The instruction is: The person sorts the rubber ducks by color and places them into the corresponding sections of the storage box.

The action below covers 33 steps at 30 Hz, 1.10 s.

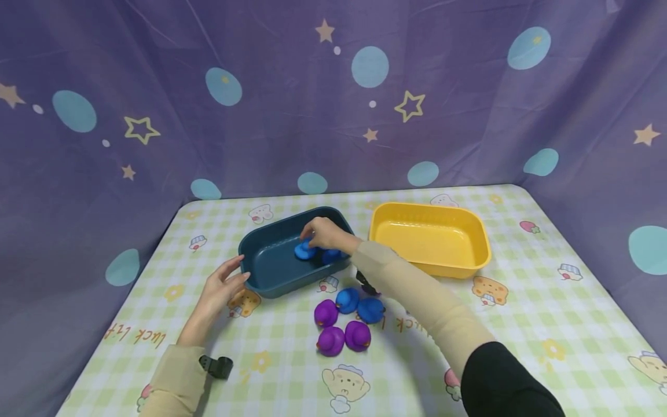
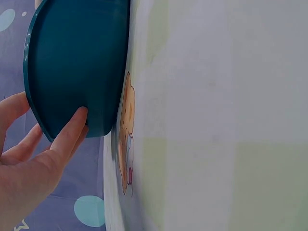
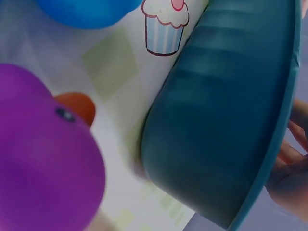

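My right hand [image 1: 325,233] reaches down into a dark teal bin [image 1: 271,291], its fingertips pinching a blue toy duck [image 1: 304,251]. A second blue duck [image 1: 331,256] lies beside it in the bin, partly covered by the forearm. At the bin's left end, my left hand [image 1: 219,289] touches the rim and outer wall with extended fingers and thumb. The left wrist view shows those fingertips [image 2: 79,115] against the teal wall. From the right wrist, the hand [image 3: 288,178] is mostly hidden behind the bin's side, so the pinched duck does not show there.
In front of the bin, purple ducks [image 1: 330,341] and blue ducks [image 1: 370,311] cluster on the checked tablecloth [image 1: 281,382]. A purple duck [image 3: 48,159] looms close in the right wrist view. To the bin's right stands a yellow bin [image 1: 429,240]. A purple curtain [image 1: 292,145] hangs behind.
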Tool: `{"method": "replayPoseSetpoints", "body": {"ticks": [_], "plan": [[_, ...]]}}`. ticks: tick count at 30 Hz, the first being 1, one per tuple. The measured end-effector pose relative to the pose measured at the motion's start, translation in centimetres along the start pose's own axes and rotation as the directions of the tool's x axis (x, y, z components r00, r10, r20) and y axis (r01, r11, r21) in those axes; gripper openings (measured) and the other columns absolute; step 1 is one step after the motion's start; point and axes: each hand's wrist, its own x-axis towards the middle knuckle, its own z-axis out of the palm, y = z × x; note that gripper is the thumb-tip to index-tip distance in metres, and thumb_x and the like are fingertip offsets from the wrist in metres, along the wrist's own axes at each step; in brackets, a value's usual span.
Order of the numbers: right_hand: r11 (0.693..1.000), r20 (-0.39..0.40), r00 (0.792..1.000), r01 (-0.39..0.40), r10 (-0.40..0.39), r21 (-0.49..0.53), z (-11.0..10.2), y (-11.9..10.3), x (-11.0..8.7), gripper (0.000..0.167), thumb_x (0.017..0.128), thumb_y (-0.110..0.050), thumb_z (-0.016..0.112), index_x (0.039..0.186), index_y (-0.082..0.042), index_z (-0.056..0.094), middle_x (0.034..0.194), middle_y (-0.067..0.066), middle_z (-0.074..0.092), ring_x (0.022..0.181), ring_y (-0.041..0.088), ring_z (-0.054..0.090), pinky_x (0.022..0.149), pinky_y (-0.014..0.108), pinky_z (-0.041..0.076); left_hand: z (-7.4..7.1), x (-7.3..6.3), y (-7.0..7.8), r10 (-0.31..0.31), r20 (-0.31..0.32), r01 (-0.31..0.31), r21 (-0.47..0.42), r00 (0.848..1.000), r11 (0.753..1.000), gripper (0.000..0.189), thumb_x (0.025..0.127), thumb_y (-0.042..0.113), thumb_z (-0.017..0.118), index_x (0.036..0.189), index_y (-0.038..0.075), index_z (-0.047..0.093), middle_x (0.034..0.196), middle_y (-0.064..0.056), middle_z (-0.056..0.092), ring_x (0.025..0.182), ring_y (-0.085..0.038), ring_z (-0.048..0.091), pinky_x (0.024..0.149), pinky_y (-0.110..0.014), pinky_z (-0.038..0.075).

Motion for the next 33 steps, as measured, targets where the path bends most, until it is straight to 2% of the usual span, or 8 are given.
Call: {"method": "replayPoseSetpoints", "body": {"ticks": [5,13,19,24,33], "plan": [[0.999,-0.01,0.999,0.032,-0.032,0.028,-0.3,0.0,-0.7,0.024,0.079,-0.004,0.064,0.103,-0.002,0.065,0.104,0.009,0.063,0.097,0.019,0.057,0.079,0.023,0.047,0.0,-0.1,-0.1,0.0,0.001,0.0,-0.011,1.0,1.0,0.068,0.077,0.043,0.064,0.135,0.02,0.036,0.141,-0.014,0.026,0.116,-0.031,0.045,0.076,-0.021,0.048],[0.993,-0.037,0.996,0.085,-0.082,0.086,-1.1,0.2,-2.1,0.024,0.079,-0.003,0.063,0.103,0.0,0.064,0.102,0.013,0.063,0.093,0.023,0.06,0.076,0.024,0.049,0.1,-0.5,0.6,0.007,0.007,-0.007,0.003,1.0,1.0,0.063,0.079,0.04,0.063,0.133,0.022,0.039,0.141,-0.016,0.026,0.111,-0.021,0.05,0.077,-0.022,0.049],[0.992,-0.051,0.994,0.103,-0.099,0.076,-1.5,0.4,-2.8,0.024,0.079,-0.003,0.063,0.103,-0.001,0.065,0.102,0.013,0.064,0.089,0.021,0.061,0.074,0.022,0.049,0.2,-0.2,0.3,0.004,0.004,-0.004,0.002,1.0,1.0,0.068,0.075,0.047,0.064,0.134,0.023,0.038,0.141,-0.013,0.027,0.115,-0.027,0.046,0.077,-0.02,0.048],[0.987,-0.041,0.991,0.13,-0.127,0.097,-1.8,0.3,-3.7,0.024,0.08,-0.003,0.062,0.104,0.002,0.063,0.105,0.012,0.063,0.091,0.024,0.06,0.075,0.021,0.049,0.1,-0.1,0.0,0.028,0.014,-0.028,-0.009,1.0,1.0,0.071,0.075,0.049,0.063,0.135,0.022,0.036,0.141,-0.013,0.026,0.117,-0.031,0.044,0.077,-0.02,0.048],[0.974,-0.049,0.98,0.198,-0.194,0.111,-2.3,0.0,-5.9,0.025,0.083,-0.004,0.058,0.106,0.003,0.062,0.107,0.013,0.062,0.094,0.029,0.059,0.082,0.034,0.048,0.1,-0.4,0.3,0.026,0.02,-0.026,-0.001,0.999,1.0,0.069,0.077,0.046,0.062,0.136,0.021,0.034,0.142,-0.014,0.024,0.116,-0.031,0.044,0.079,-0.022,0.048]]}}
